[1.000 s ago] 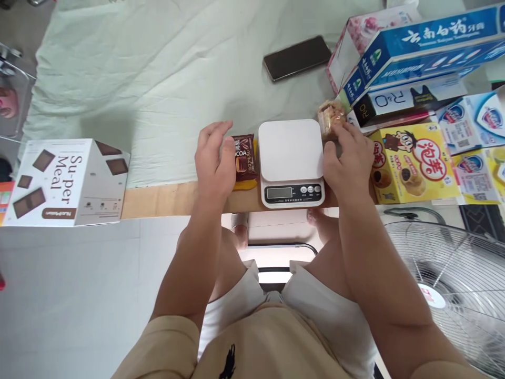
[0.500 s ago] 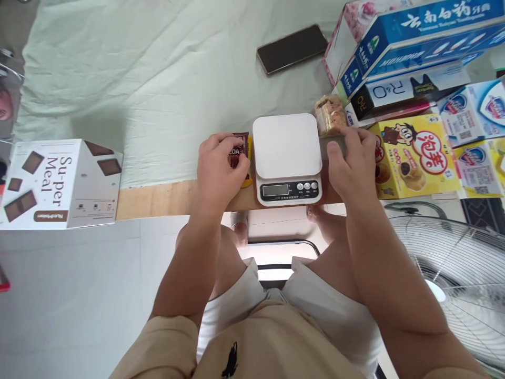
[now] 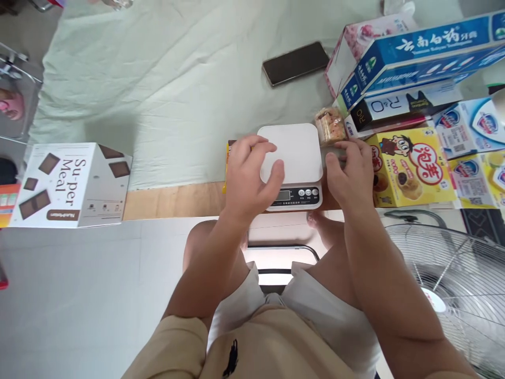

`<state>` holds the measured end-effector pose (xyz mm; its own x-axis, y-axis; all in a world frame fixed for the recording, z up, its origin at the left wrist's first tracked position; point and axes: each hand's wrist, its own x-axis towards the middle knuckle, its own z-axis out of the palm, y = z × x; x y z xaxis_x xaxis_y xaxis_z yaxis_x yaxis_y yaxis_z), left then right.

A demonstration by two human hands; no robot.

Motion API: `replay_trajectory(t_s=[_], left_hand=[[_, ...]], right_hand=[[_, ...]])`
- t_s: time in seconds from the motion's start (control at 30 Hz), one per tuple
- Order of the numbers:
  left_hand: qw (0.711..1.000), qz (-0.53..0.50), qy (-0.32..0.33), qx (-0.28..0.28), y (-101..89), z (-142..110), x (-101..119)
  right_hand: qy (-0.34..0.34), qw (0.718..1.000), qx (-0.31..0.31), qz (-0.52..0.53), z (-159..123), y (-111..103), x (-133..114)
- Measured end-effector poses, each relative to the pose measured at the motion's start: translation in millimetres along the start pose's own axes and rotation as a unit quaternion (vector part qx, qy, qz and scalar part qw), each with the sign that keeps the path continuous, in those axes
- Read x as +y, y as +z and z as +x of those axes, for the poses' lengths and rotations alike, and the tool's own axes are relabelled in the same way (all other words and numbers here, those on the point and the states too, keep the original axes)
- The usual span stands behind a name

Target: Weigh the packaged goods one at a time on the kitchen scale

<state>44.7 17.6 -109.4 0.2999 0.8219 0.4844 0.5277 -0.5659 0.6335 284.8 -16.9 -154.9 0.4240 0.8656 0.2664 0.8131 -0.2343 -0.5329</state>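
My left hand [image 3: 252, 171] hovers over the left part of a white digital kitchen scale [image 3: 302, 152], thumb and fingers apart, with nothing seen between them. Behind that hand, a yellow and brown edge of snack packets [image 3: 229, 152] peeks out on the scale's left side; the rest is hidden. My right hand [image 3: 351, 171] rests on the table edge between the scale and a yellow snack box [image 3: 412, 168], its fingers spread. Just beyond its fingertips lies a clear-wrapped crispy snack [image 3: 330, 125]. The left hand partly covers the scale's display.
A black phone [image 3: 295, 63] lies on the pale green cloth [image 3: 189, 79]. Blue toothpaste boxes [image 3: 426, 52], a dark box [image 3: 406, 105] and soap packs [image 3: 469, 118] crowd the right side. A white meal box [image 3: 71, 184] stands at the left. A fan [image 3: 445, 284] is below right.
My left hand has moved right, off the brown cocoa packet beside the scale and over the scale's left part. The right hand stays beside the scale. The camera view has shifted slightly.
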Motion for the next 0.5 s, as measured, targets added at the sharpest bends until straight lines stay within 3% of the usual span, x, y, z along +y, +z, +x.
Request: replay_trajectory(t_s=[0.3, 0.5], left_hand=[[0.996, -0.08, -0.004, -0.031, 14.2, 11, 43], [0.994, -0.107, -0.003, -0.032, 26.8, 14, 44]], right_hand=[[0.093, 0.994, -0.015, 0.056, 4, -11, -14], [0.149, 0.982, -0.037, 0.106, 12, -19, -20]])
